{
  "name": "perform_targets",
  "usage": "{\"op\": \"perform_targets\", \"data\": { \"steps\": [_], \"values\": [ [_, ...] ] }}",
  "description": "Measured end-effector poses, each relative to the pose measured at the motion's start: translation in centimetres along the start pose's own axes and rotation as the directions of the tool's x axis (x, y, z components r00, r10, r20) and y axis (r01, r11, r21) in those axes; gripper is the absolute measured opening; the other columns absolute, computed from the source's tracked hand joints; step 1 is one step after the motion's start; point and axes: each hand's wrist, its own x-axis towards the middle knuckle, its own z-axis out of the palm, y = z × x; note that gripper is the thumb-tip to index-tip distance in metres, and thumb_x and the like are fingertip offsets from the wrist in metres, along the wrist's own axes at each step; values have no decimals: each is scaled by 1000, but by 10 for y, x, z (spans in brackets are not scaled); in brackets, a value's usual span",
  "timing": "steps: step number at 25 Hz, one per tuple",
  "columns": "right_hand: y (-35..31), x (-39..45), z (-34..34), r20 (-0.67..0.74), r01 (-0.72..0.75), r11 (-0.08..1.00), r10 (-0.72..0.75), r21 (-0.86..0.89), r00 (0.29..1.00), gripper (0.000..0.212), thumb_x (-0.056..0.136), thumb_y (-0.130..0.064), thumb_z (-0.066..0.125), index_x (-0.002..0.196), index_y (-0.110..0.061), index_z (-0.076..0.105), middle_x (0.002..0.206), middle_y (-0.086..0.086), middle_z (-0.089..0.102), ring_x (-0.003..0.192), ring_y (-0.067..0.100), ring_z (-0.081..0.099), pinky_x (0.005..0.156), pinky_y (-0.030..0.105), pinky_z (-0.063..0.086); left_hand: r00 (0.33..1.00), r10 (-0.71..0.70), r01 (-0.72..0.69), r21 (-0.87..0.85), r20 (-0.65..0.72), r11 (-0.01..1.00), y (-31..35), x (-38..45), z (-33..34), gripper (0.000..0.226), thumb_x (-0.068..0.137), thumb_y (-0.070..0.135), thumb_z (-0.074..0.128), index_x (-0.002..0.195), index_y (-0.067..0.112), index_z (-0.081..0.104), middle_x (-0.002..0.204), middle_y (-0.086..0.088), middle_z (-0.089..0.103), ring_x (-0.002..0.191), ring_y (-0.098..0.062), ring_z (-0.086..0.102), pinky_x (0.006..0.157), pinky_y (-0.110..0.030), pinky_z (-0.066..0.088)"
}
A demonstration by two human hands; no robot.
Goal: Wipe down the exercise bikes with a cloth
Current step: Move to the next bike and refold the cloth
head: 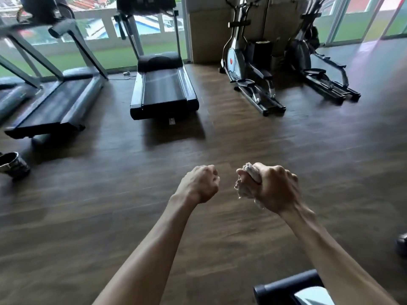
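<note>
My right hand [274, 188] grips a bunched pale cloth [245, 187], held out in front of me over the wooden floor. A little to its left, my left hand [201, 183] is curled into a fist and holds nothing. Two pedal machines stand far ahead by the wall, one with a white flywheel cover [244, 62] and a darker one [312, 60] to its right. Both hands are well short of them. A dark padded part of some machine [286, 287] shows at the bottom edge under my right forearm.
Two treadmills [163, 84] [57, 102] stand at the back left before large windows. A crumpled bag or bin [12, 165] lies at the left edge. A dark round object [402, 243] sits at the right edge. Wood flooring [110, 194] stretches between.
</note>
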Motion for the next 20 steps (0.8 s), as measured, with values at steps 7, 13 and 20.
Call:
{"op": "perform_targets", "data": {
  "steps": [7, 13, 20],
  "values": [
    [91, 117, 2, -92, -180, 978, 171, -105, 981, 59, 90, -76, 40, 90, -21, 64, 84, 2, 74, 93, 30, 69, 67, 31, 37, 964, 249, -251, 11, 87, 968, 60, 190, 4, 28, 96, 38, 52, 116, 25, 67, 122, 0, 69, 112, -27, 64, 95, -41, 54],
    [177, 195, -17, -251, -449, 884, 408, -131, 878, 56, 92, -74, 41, 90, -23, 63, 78, 1, 73, 88, 29, 70, 67, 33, 44, 829, 505, -524, 18, 242, 851, 153, 346, 32, 24, 97, 39, 53, 111, 23, 66, 117, -1, 69, 110, -28, 64, 93, -43, 53],
    [324, 215, -72, -449, -704, 700, 593, -122, 668, 61, 89, -77, 37, 85, -22, 62, 74, -1, 70, 81, 27, 70, 65, 34, 48, 560, 743, -781, -67, 366, 621, 328, 453, 117, 21, 97, 34, 50, 107, 23, 65, 109, -2, 68, 103, -30, 64, 86, -43, 54]
  ]
}}
